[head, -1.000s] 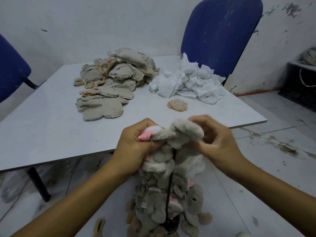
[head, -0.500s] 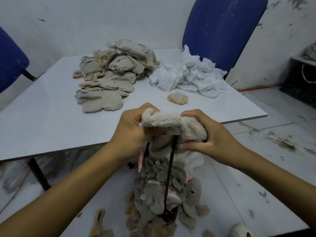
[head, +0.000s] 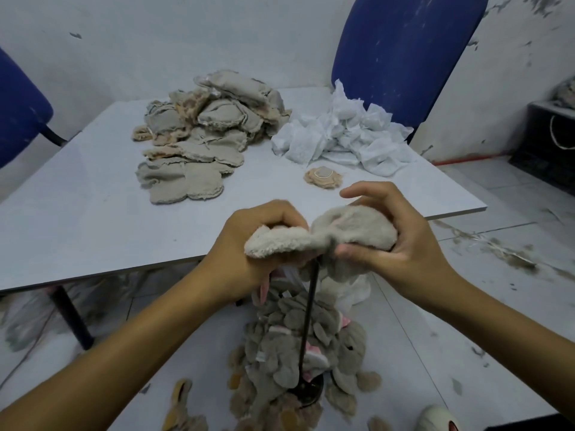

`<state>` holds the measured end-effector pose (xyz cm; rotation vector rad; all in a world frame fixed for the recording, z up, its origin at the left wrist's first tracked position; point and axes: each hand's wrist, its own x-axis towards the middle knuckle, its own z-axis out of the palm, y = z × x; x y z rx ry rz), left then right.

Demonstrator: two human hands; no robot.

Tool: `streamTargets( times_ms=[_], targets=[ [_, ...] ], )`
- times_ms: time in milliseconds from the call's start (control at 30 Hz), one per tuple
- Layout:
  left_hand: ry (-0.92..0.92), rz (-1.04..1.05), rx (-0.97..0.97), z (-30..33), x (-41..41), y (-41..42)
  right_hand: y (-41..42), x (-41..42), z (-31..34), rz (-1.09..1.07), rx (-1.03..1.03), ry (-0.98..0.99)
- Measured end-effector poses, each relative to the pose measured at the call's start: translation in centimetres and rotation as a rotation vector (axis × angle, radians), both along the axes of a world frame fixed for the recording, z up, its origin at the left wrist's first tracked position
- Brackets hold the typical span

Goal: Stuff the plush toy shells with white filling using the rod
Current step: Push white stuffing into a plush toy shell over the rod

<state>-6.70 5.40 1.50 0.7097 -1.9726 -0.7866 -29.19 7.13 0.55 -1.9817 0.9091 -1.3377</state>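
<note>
Left hand [head: 249, 244] and right hand [head: 395, 241] (forefinger raised) clutch plush shell [head: 323, 234], seemingly atop the rod [head: 308, 325].

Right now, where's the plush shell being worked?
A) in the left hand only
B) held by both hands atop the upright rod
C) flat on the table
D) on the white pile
B: left hand and right hand both grip the shell, and the rod rises from the floor pile into it.
</note>
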Motion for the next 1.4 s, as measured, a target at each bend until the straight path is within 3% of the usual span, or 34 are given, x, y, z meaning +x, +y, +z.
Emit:
streamTargets(
  times_ms=[67,133,200,300,367,500,600,700,800,933,1033,1100,1300,1400],
  targets=[
    [-0.213,0.03,-0.088,-1.6,1.0,-0.3,-0.1,-0.1,-0.8,0.065,0.094,0.044],
    [-0.314,0.006,-0.036,-3.3,1.1,0.1,-0.3,-0.1,-1.6,0.047,0.171,0.095],
    [-0.265,0.0,0.056,-3.8,0.7,0.5,-0.7,-0.2,-2.2,0.005,0.182,0.147],
    [-0.02,0.096,0.143,-3.1,0.5,0.3,-0.9,-0.2,-2.4,-0.032,0.114,0.172],
    [0.121,0.104,0.156,-2.4,0.2,0.5,-0.6,-0.1,-2.6,-0.072,0.053,0.105],
    [0.197,0.058,0.031,-1.2,-0.5,1.1,-0.2,0.0,-3.6,-0.253,-0.085,-0.094],
    [0.063,0.094,-0.063,-1.5,-0.1,0.2,-0.2,-0.1,-4.5,-0.239,-0.001,-0.057],
    [-0.116,0.071,0.035,-2.9,0.3,0.0,0.0,0.9,-6.1,-0.166,0.146,0.092],
    [-0.094,0.039,0.073,-3.2,0.7,-0.5,-0.3,1.0,-6.0,-0.173,0.127,0.167],
    [-0.052,-0.051,0.132,-2.5,0.4,-0.8,-0.6,0.3,-3.9,-0.057,0.116,-0.001],
    [0.05,0.013,-0.051,-2.9,-0.7,-0.5,-0.5,0.6,-3.8,-0.104,0.014,0.034],
    [0.086,0.063,-0.07,-2.8,-0.7,-0.9,-0.3,1.2,-4.6,-0.114,0.081,0.062],
    [-0.165,0.044,-0.009,-3.4,0.3,-0.6,-0.1,1.1,-4.7,-0.108,0.115,0.133],
    [0.002,0.04,0.009,-0.6,0.6,-0.4,0.2,1.4,-2.3,-0.158,0.07,-0.018]
  ],
)
